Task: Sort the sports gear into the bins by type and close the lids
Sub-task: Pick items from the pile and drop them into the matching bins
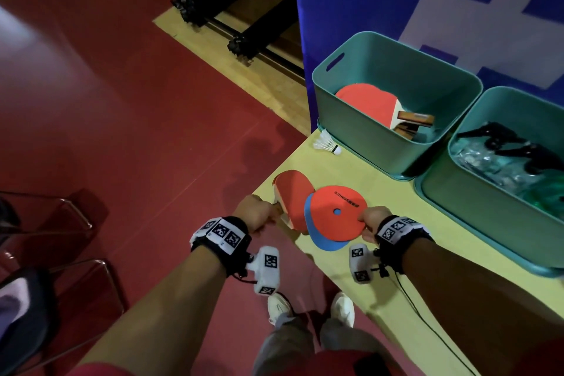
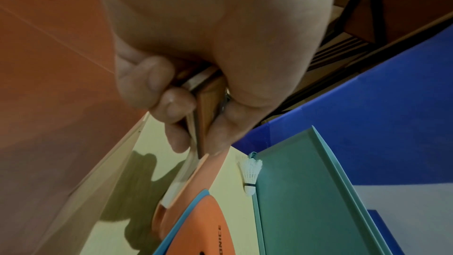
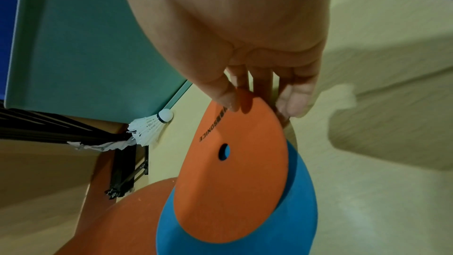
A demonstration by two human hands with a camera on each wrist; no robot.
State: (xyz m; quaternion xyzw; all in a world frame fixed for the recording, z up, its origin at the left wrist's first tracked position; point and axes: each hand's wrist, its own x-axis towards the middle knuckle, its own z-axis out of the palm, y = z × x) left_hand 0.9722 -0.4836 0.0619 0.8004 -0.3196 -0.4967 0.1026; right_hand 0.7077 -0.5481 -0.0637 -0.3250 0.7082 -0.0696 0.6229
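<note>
- The left hand [image 1: 255, 213] is clenched round the wooden handle of a red paddle [image 1: 291, 195], whose blade lies at the left edge of the yellow bench [image 1: 360, 180].
- The orange disc [image 1: 335, 217] is pinched at its rim by the right hand [image 1: 373, 221]; a blue disc [image 1: 323, 243] lies under it, reaching the near bench edge.
- A shuttlecock [image 1: 327, 143] lies against the left teal bin [image 1: 363, 119], which holds paddles.
- Open bench is seen between the discs and both bins.
- The right teal bin [image 1: 476, 201] touches the first.

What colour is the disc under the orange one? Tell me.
Blue; the blue disc shows best in the right wrist view, beneath the orange disc.
</note>
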